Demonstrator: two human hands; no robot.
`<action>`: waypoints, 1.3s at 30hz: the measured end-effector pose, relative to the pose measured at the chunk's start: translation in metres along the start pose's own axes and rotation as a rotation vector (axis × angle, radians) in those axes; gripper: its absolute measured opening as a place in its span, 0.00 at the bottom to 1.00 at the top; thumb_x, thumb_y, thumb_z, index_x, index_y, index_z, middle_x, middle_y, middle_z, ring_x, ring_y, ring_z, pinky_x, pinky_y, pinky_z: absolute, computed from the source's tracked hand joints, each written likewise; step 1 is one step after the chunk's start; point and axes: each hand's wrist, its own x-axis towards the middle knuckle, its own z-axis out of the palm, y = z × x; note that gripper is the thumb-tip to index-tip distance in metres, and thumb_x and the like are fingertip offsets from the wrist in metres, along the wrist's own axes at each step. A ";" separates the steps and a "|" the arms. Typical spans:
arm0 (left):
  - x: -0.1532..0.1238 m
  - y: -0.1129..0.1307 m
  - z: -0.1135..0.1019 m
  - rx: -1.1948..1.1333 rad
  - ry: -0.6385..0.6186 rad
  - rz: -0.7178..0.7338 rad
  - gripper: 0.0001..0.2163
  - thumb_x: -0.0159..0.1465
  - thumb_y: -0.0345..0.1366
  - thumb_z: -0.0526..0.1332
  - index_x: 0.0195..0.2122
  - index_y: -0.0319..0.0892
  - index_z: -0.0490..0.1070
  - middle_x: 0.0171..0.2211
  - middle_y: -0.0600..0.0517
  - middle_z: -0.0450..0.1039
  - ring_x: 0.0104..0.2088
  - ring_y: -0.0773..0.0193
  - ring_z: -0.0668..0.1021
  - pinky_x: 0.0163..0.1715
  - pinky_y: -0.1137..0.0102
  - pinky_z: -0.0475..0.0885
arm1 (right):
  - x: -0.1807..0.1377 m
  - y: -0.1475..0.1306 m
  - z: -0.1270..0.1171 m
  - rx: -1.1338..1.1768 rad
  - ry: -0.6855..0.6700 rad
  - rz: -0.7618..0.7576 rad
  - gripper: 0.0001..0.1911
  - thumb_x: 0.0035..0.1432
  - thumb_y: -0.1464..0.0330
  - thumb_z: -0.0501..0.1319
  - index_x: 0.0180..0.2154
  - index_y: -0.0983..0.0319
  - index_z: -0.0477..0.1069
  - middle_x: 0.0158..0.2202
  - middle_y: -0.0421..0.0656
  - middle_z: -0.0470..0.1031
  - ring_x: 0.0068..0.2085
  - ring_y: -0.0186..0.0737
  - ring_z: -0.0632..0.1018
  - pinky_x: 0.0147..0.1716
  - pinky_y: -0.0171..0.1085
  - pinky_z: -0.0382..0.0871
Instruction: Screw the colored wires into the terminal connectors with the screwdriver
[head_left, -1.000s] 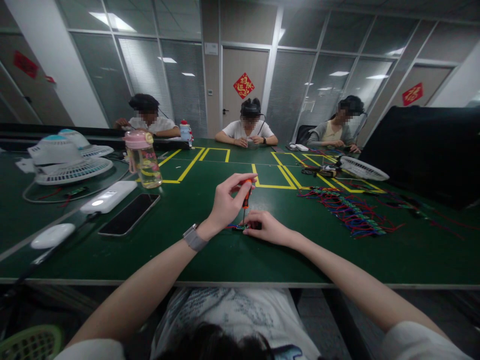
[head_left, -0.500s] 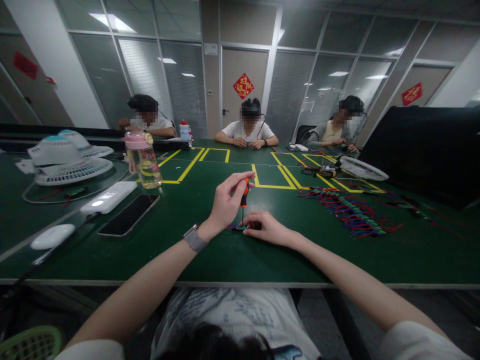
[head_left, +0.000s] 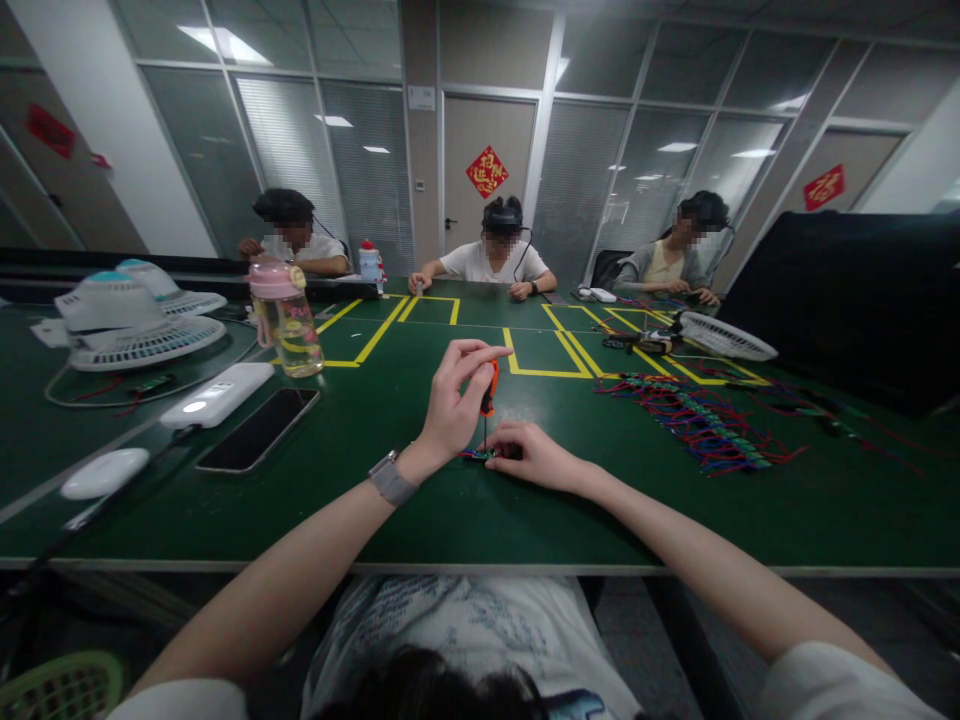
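My left hand (head_left: pixel 459 398) is closed around the orange and black handle of a screwdriver (head_left: pixel 489 392), which stands nearly upright. Its thin shaft runs down to a small green circuit board (head_left: pixel 480 455) with red and blue wires, lying on the table. The fingertips of my right hand (head_left: pixel 529 452) pinch the board's right end beside the screwdriver tip. Fingers cover part of the board, and exactly where the tip meets it is too small to make out.
Several wired boards (head_left: pixel 705 425) lie in a row to the right. On the left are a phone (head_left: pixel 259 430), a white power strip (head_left: pixel 217 395), a drink bottle (head_left: pixel 289 320) and white fans (head_left: pixel 142 330). A black box (head_left: pixel 847 310) stands at right. Three people sit opposite.
My left fingers have shifted slightly on the screwdriver handle, the index finger stretching further over its top. My right hand stays in place. The person opposite has moved their hands apart.
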 end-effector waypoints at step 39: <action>0.001 -0.001 0.000 0.060 0.001 0.095 0.12 0.69 0.32 0.53 0.44 0.45 0.76 0.45 0.48 0.69 0.49 0.62 0.73 0.50 0.67 0.70 | -0.003 -0.002 -0.014 -0.023 -0.149 -0.085 0.23 0.49 0.80 0.58 0.48 0.65 0.74 0.36 0.42 0.69 0.33 0.35 0.70 0.34 0.34 0.67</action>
